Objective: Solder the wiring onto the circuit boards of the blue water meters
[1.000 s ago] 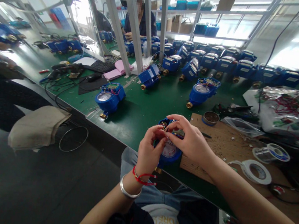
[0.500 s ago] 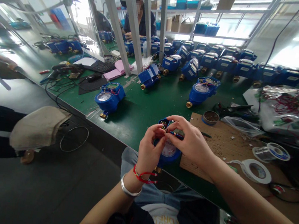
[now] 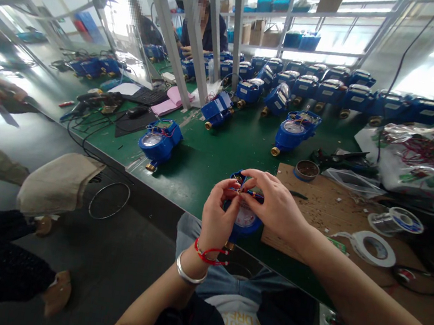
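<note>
– Green worktop (image 3: 206, 153), scattered with parts: what is being held at its near edge?

– Thin wires (image 3: 256, 195) are pinched by both the left hand (image 3: 220, 211) and the right hand (image 3: 274, 203), finger and thumb closed together on each, the tips nearly meeting. Which strand is gripped by which hand is too small to be told.

– And where is the blue meter (image 3: 247, 226) found?

– Directly beneath the hands, with its round dial (image 3: 245, 217) partly covered by fingers and its brass fitting (image 3: 230, 245) turned to the near side.

– What is set around it?

– Just to the right, a brown board (image 3: 326, 213) is strewn with dark scraps; a round tin (image 3: 306, 169) is placed at its far edge, and a white tape roll (image 3: 374, 249) and a wire spool (image 3: 396, 222) are laid farther right. To the left, a second meter (image 3: 159, 141) is stood well apart.

– And beyond?

– Rows of meters (image 3: 332, 90) are lined up at the far side. Pink sheets (image 3: 169, 103) and a keyboard (image 3: 147, 97) are spread at far left, and a co-worker (image 3: 211, 32) is partly hidden by metal posts (image 3: 194, 35)
</note>
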Demonstrator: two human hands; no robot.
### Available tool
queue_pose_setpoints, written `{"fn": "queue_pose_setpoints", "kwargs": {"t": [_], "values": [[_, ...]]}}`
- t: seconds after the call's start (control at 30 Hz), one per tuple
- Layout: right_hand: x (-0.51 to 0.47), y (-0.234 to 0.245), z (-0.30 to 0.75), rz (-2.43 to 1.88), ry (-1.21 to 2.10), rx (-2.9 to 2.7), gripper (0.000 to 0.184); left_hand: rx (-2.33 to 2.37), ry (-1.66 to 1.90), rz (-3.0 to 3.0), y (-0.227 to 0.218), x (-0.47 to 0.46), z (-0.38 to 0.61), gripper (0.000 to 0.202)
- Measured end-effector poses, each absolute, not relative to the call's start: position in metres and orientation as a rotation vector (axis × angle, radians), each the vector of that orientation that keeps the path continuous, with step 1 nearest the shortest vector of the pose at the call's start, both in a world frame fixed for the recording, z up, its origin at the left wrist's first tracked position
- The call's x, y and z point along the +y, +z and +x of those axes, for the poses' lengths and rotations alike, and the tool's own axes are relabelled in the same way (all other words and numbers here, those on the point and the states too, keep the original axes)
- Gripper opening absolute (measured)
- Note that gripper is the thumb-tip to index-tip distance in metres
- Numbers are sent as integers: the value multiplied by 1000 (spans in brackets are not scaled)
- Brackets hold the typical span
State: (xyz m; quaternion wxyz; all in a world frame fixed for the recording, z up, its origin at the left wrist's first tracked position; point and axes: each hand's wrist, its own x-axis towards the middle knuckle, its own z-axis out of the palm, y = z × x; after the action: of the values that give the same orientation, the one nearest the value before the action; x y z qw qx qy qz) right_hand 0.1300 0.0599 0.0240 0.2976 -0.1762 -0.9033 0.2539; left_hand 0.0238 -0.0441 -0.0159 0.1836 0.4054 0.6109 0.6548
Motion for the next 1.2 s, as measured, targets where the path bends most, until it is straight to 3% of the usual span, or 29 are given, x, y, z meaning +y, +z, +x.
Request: {"fn": "queue_pose_setpoints", "kwargs": {"t": [0.13,0.33,0.43,0.6,0.67,1.2], "values": [[61,20,129,-487,694,-2420,44,1756,1842,1303,-12,-43,21,11],[60,16,129,-489,701,-2498,65,1791,1817,1291,-7,-36,19,6],[61,20,132,-467,733,-2451,56,1798,1820,1248,-7,-36,18,5],[63,31,135,-450,802,-2380,13,1800,1811,1244,-6,-37,18,6],[64,33,134,-450,806,-2367,4,1810,1806,1283,-4,-38,18,6],[66,34,132,-550,903,-2272,8,1838,1791,1312,-8,-42,14,7]]}}
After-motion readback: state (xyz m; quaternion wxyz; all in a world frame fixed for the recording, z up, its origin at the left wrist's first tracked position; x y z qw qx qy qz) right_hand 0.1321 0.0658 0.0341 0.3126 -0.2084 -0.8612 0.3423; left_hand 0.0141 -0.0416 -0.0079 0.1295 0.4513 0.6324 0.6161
